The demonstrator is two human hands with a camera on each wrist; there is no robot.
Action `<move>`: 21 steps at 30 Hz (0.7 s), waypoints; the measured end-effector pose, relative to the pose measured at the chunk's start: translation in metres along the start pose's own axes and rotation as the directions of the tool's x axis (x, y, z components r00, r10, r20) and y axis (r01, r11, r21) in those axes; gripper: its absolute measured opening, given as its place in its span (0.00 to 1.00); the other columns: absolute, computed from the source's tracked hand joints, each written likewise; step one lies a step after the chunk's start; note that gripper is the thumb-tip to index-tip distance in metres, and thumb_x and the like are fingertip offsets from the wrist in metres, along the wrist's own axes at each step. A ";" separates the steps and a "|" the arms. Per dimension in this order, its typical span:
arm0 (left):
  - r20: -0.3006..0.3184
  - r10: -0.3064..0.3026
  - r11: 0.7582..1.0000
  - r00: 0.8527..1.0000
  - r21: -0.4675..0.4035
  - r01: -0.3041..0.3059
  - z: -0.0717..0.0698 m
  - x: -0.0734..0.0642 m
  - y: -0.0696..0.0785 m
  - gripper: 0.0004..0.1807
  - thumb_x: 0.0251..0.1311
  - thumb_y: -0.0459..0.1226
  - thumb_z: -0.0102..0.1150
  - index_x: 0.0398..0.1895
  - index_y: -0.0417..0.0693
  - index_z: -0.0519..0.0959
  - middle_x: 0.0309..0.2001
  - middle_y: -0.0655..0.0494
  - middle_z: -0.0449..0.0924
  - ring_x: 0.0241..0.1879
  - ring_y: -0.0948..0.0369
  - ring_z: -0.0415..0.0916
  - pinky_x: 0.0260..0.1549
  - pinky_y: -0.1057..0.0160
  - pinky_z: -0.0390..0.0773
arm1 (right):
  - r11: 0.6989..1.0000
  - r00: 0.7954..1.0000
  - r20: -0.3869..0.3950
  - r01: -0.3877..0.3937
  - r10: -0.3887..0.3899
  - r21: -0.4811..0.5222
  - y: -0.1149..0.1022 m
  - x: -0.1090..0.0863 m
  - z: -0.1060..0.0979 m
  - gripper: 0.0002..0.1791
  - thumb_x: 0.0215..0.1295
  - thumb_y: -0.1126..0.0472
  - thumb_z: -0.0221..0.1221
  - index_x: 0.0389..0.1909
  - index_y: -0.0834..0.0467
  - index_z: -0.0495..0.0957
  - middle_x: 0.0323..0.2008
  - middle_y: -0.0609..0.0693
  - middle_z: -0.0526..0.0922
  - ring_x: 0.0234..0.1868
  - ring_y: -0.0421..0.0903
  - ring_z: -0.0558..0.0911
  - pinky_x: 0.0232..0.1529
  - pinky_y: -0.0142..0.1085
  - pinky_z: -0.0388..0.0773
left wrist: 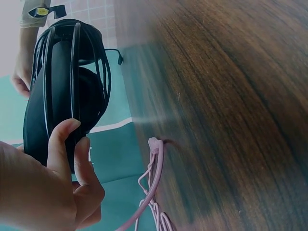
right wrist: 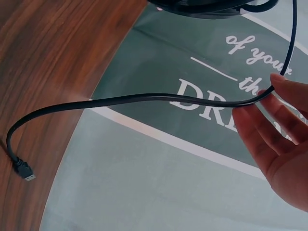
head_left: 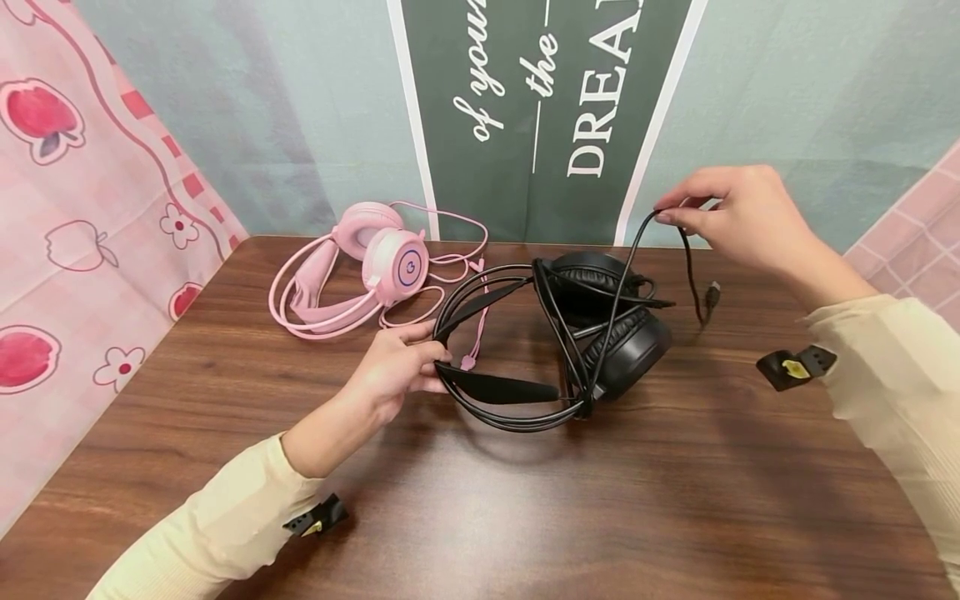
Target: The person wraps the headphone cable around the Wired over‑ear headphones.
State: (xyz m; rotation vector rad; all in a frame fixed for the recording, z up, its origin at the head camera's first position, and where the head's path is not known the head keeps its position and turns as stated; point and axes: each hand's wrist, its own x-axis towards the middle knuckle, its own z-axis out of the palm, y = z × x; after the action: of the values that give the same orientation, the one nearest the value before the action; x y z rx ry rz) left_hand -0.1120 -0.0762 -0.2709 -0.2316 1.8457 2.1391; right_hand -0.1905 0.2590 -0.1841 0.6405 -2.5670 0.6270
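Observation:
A black pair of headphones (head_left: 630,354) is held by its headband in my left hand (head_left: 393,371), thumb on one side and fingers on the other. Its ear cups point right, and black cable is wound around the frame beside them. Up and to the right, my right hand (head_left: 738,212) pinches the headphones' cable (right wrist: 144,97) between thumb and fingers. From that pinch the cable's loose end hangs down to a USB plug (right wrist: 24,171). In the left wrist view, the left hand (left wrist: 67,178) grips the padded band from below.
Pink headphones (head_left: 393,262) lie at the back left of the wooden table (head_left: 480,517), their pink cable looped behind the black pair. A pink patterned cloth (head_left: 90,208) hangs on the left. Behind the table hangs a green backdrop with white lettering (head_left: 525,208).

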 end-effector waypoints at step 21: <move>0.074 -0.015 0.997 0.997 0.077 0.009 0.008 -0.001 -0.003 0.28 0.48 0.20 0.47 0.58 0.32 0.68 0.29 0.47 0.80 0.24 0.62 0.79 0.21 0.64 0.82 | 0.992 0.991 0.061 0.118 -0.120 0.031 -0.018 0.014 0.013 0.03 0.53 0.67 0.64 0.29 0.57 0.84 0.28 0.49 0.83 0.25 0.27 0.70 0.24 0.20 0.64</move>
State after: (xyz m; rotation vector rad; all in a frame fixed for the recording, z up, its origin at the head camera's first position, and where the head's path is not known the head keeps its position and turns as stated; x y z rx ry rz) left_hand -0.1091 -0.0686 -0.2723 -0.1441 1.8746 2.0361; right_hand -0.1960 0.2340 -0.1821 0.8286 -2.5589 0.6112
